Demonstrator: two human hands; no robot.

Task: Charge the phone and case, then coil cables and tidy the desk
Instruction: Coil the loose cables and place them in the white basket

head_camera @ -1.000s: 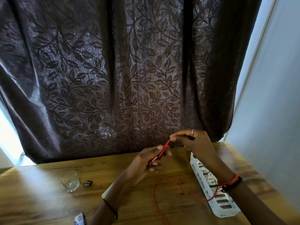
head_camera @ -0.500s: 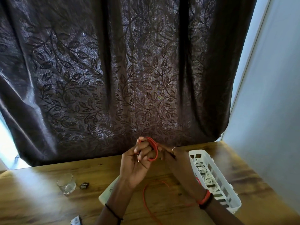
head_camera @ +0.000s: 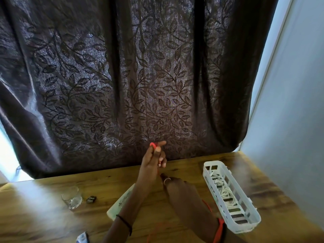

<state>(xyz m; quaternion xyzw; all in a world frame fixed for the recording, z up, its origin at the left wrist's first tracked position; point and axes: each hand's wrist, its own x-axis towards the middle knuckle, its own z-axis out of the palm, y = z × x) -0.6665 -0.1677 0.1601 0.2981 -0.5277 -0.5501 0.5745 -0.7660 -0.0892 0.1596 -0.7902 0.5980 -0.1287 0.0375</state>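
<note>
My left hand (head_camera: 153,161) is raised above the wooden desk (head_camera: 43,216) with a red cable (head_camera: 152,145) looped over its fingertips; the metal plug end shows near the lower fingers. My right hand (head_camera: 177,186) sits lower and to the right, fingers pinched on the same red cable just below the left hand. More of the red cable trails blurred over the desk (head_camera: 207,206) near my right forearm. A flat pale object (head_camera: 119,203), partly hidden under my left forearm, lies on the desk; I cannot tell what it is.
A white slotted basket (head_camera: 245,218) holding a white cable (head_camera: 222,190) stands on the right. A glass tumbler (head_camera: 71,199) and a small dark object (head_camera: 91,199) sit at left. A dark leaf-patterned curtain (head_camera: 122,76) hangs behind the desk; a wall is at right.
My left hand has risen with the red loop on its fingertips. My right hand has dropped down and right, drawing the cable below the left hand. The camera has tilted slightly.
</note>
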